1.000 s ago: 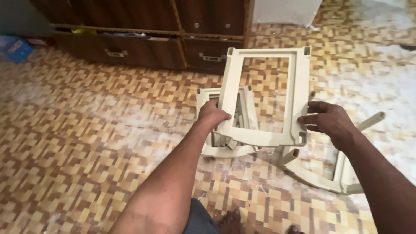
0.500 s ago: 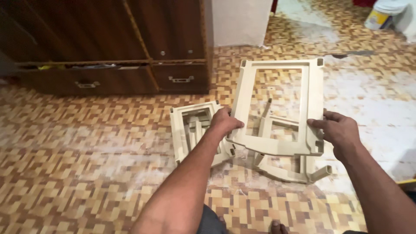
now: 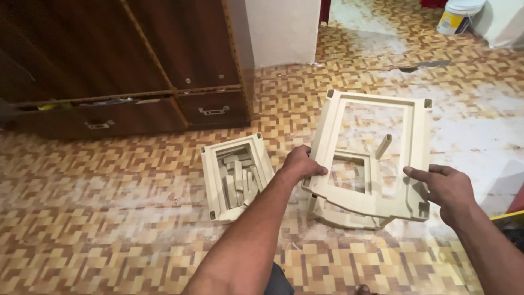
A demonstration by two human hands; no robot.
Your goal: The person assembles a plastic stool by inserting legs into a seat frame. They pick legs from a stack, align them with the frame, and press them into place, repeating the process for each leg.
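Your left hand (image 3: pixel 301 164) has its grip closed on the near left edge of the large cream plastic frame (image 3: pixel 420 147), fingers curled over the rim, while your right hand (image 3: pixel 445 186) lies open at the near right corner, fingers stretched flat along the edge and touching it rather than clasping it. The frame lies directly ahead of you, its long axis running away toward the white wall (image 3: pixel 281 30), its near short side spanning the gap between your two hands. It rests tilted on top of further cream parts (image 3: pixel 349 216) on the patterned floor (image 3: pixel 109 218), with a smaller rectangular opening (image 3: pixel 349 173) at its near end and a short cream peg (image 3: pixel 383 146) showing through the big opening; whether that peg stands on the floor or belongs to a lower piece is hard to tell from this angle. Just beside your left forearm, apart from the big frame, lies a smaller cream tray (image 3: pixel 210 180) holding loose cream sticks (image 3: pixel 237 180). The dark wooden cabinet (image 3: pixel 136 60) with its drawers stands well apart at the far left. Open floor runs to the right and beyond the frame; a white bucket (image 3: pixel 457 13) sits far off at the top right.
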